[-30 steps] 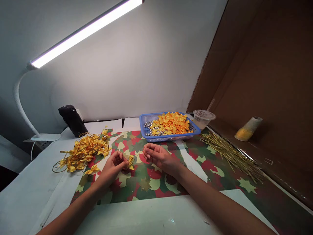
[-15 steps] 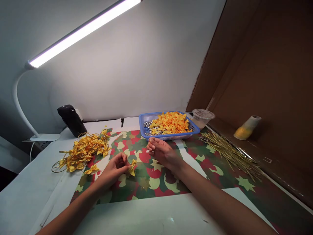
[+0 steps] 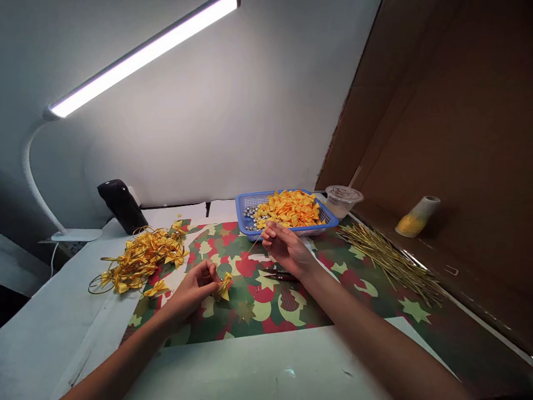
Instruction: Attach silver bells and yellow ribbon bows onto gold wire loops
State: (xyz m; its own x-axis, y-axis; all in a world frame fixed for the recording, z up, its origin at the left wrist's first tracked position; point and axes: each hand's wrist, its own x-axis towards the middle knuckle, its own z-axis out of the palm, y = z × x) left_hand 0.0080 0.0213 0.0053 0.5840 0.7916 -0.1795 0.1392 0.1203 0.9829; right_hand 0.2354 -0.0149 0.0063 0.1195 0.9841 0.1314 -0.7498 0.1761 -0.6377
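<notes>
My left hand (image 3: 200,283) is closed, its thumb and fingers pinching a small yellow ribbon bow (image 3: 225,286) just above the patterned paper. Up and to the right, my right hand (image 3: 285,247) is also closed, fingertips pinched on a thin gold thread (image 3: 252,248). That thread slants down from my right fingertips towards the bow; whether it joins the bow is too fine to make out. Below my right hand lies a dark pointed tool (image 3: 280,275), perhaps snips, part of it hidden by the wrist.
A blue basket (image 3: 287,229) holds yellow ribbon pieces (image 3: 291,208) and silver beads (image 3: 250,212). Finished-looking bows on gold loops (image 3: 145,258) are heaped at left. Gold stems (image 3: 387,258), a lidded plastic cup (image 3: 342,201) and a thread cone (image 3: 416,216) stand right. A lamp (image 3: 145,58) hangs above.
My right hand has moved up and to the right, drawing out a visible length of thread and uncovering the dark tool. My left hand stays in place with the bow.
</notes>
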